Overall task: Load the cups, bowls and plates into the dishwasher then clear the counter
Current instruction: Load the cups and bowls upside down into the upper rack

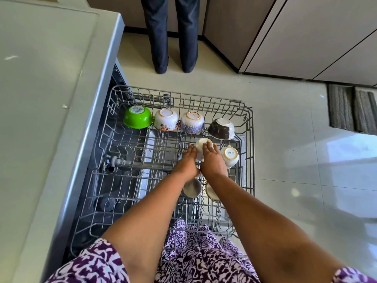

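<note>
Nearest me, two steel cups [191, 188] sit mouth-down under the wrists. Just past them, both hands are on the white cup [201, 145], upturned in the right half of the rack [204, 100]. The left hand [188, 160] lies flat against its left side and the right hand [213, 160] is draped over its right. Fingers are mostly straight, so pressing, not pinching. Tight spot, I reckon: stamped white cup [230, 157] just to the right, dark bowl [221, 128] just beyond. Further back, blue bowl [191, 122], floral bowl [165, 120] and green bowl [137, 118] line the far rail.
</note>
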